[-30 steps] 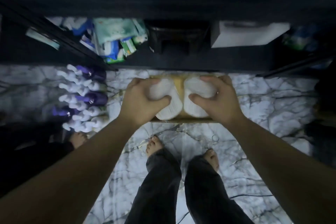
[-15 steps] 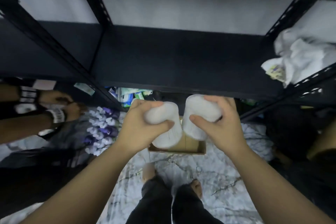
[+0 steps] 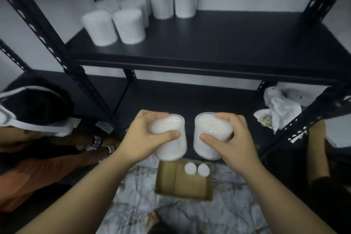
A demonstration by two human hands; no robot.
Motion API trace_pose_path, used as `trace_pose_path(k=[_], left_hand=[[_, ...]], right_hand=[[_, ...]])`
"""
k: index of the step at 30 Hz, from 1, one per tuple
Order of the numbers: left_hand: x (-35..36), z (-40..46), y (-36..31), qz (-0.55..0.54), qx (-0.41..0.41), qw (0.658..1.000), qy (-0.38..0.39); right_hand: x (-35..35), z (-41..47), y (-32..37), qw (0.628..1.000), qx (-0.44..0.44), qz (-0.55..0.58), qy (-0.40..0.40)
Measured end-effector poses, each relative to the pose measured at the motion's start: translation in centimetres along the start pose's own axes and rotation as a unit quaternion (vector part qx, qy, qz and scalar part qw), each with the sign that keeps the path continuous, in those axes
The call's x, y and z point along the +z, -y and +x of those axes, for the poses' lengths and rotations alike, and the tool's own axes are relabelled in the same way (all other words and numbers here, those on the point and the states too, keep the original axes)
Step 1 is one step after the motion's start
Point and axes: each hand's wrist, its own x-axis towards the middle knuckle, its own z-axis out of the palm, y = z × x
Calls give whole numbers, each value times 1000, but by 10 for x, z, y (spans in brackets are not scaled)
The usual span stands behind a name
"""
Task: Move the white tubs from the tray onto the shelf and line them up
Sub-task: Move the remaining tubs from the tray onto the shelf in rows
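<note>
one white tub is gripped by the left hand, another tub by the right hand; two more tubs are left at the cardboard tray's far edge.

Two white tubs aloft; two in cardboard tray

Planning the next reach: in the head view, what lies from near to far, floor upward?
Cardboard tray with two tubs left, then the tub in the left hand and the tub in the right hand, then the tubs on the shelf.
</note>
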Motion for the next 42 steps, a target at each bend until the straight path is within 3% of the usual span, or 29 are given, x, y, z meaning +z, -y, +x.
trace_pose_path(k=[7,13,22,28,36,42], left_hand=[[-20,13,-44,-19,42,998,-48],[-44,51,-79,-26,126,988,-85],[-91,149,-125,28,171,982,-70],[-97,198,-120,68,191,978,-49],[-85,229,-107,93,206,974,-24],[-83,234,-109,176,209,962,-4]], right_hand=[[-20,33,38,999,-41,-4,-5],[-28,76,69,996,-87,-9,-24],[-34,165,132,990,-111,-47,-72],[-13,201,127,986,-92,-75,-114],[-2,226,109,987,-82,-85,-109],[-16,241,101,986,-108,-121,-42]])
